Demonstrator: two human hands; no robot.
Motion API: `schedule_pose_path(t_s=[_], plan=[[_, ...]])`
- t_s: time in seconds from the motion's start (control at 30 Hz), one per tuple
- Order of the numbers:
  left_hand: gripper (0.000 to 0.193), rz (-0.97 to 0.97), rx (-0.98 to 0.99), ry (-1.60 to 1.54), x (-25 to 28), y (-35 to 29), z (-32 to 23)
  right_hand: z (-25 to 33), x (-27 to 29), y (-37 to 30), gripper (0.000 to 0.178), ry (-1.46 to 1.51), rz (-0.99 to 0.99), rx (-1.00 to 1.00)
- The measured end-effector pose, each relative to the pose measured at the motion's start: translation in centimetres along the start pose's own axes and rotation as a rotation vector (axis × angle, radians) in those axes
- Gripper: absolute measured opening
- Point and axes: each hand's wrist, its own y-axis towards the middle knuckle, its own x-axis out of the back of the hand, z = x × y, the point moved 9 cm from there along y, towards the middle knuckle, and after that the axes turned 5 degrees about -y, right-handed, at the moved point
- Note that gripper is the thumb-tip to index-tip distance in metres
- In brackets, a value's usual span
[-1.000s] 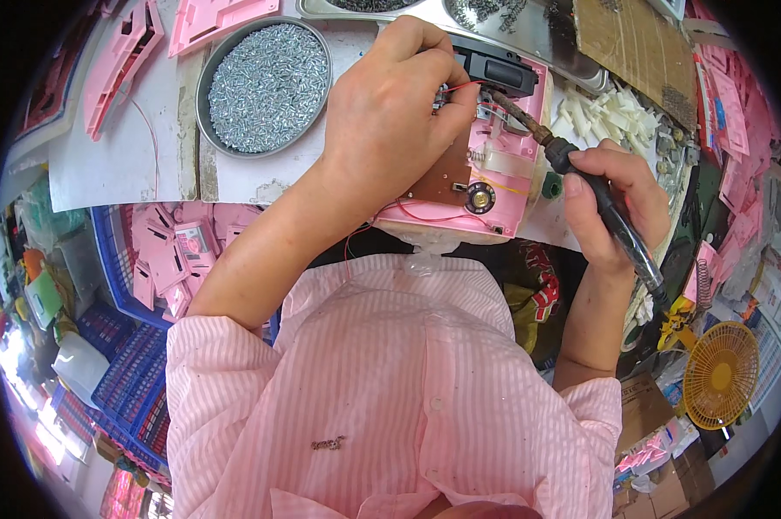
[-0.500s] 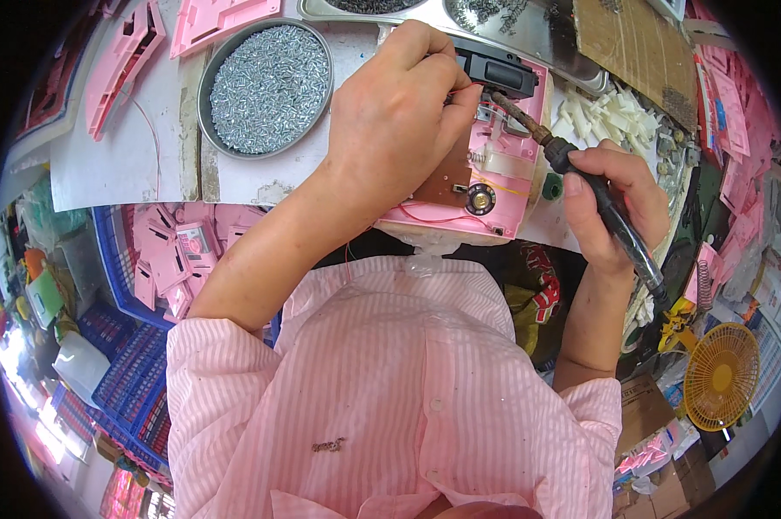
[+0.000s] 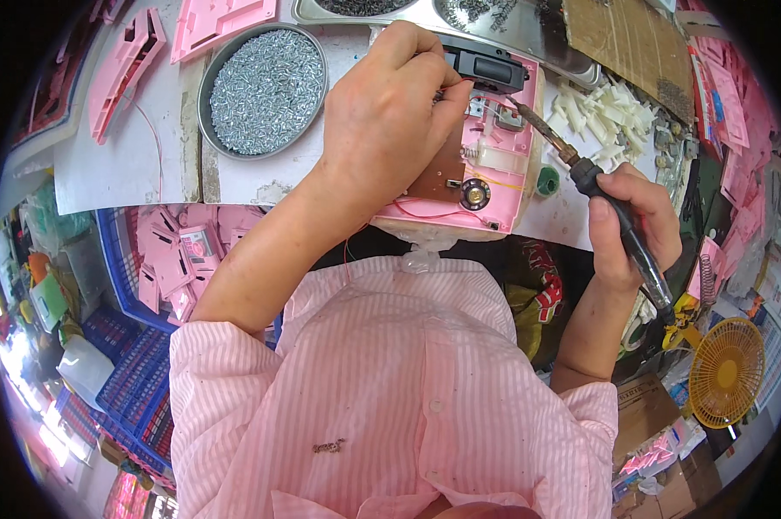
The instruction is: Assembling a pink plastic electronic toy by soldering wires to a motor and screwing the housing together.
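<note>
My right hand (image 3: 654,221) grips a soldering iron (image 3: 622,208) by its black handle. The iron's tip points up and left, close to the black part (image 3: 497,69) at the top of an opened pink plastic housing (image 3: 510,186). My left hand (image 3: 392,108) reaches over the housing, thumb and fingertips pinched at what looks like a thin red wire by the black part; the fingers hide most of it. Inside the housing are a brown circuit board (image 3: 440,177), a small round black component (image 3: 475,195), a coil spring and thin red and yellow wires.
Left of the housing stands a round metal dish (image 3: 202,108) full of small screws. A metal tray (image 3: 308,10) with dark small parts lies behind. To the right are white plastic pieces (image 3: 602,117), cardboard (image 3: 633,52) and a yellow fan (image 3: 726,372). A blue basket (image 3: 113,259) holds pink parts.
The soldering iron has moved a little right and down with my right hand, its tip drawing away from my left fingertips. My left hand keeps its pinch, almost in the same place.
</note>
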Motion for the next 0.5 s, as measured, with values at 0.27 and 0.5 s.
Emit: schedule_pose_path(t_s=[0.27,0.5], plan=[[0.012,0.004,0.002,0.005,-0.2,0.0,0.2,0.1,0.8,-0.3,0.022,0.002,-0.043,0.006],[0.011,0.046,0.029,-0.001,-0.3,0.2,-0.1,-0.2,1.3,-0.4,0.023,-0.013,-0.042,0.017]])
